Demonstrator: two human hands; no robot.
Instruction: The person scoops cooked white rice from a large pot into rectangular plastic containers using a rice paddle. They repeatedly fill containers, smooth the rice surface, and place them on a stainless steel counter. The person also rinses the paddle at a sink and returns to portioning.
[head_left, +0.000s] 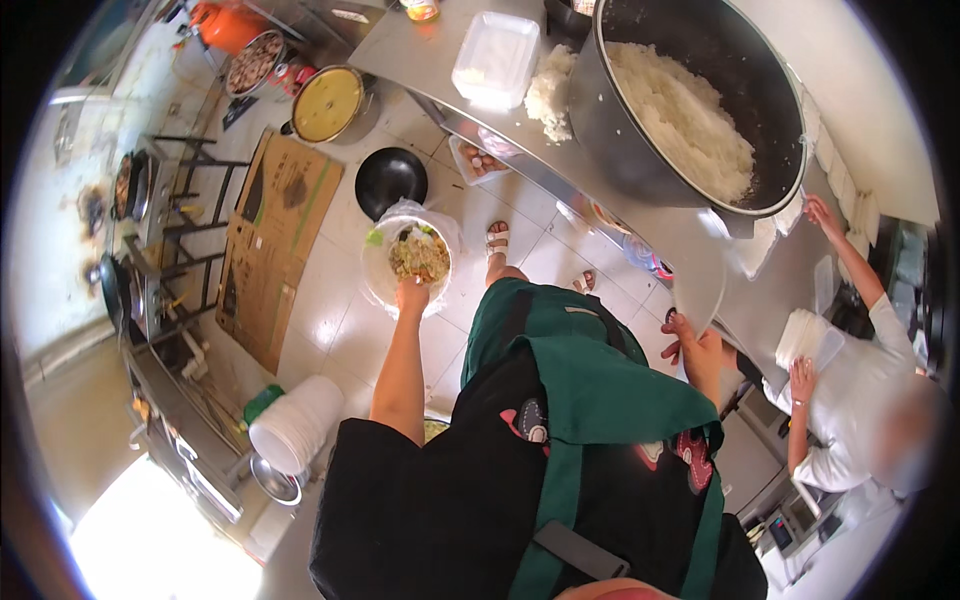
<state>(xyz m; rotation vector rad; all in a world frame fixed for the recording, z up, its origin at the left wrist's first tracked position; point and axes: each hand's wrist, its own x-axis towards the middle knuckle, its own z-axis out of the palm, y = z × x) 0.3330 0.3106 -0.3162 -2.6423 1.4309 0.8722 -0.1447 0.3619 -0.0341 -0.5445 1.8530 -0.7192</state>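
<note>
My left hand reaches down into a white bucket with a clear plastic liner, at the food scraps in it; its fingers are partly hidden, so whether it holds anything cannot be told. My right hand is raised near the steel counter, its fingers on a translucent white plastic piece, perhaps a lid or shallow container. On the counter a big dark pot holds cooked white rice. More rice lies beside the pot, next to a white foam tray.
A black wok is on the tiled floor behind the bucket. Flattened cardboard and a pot of yellow liquid are at left. Stacked white buckets stand lower left. A co-worker touches stacked containers at right.
</note>
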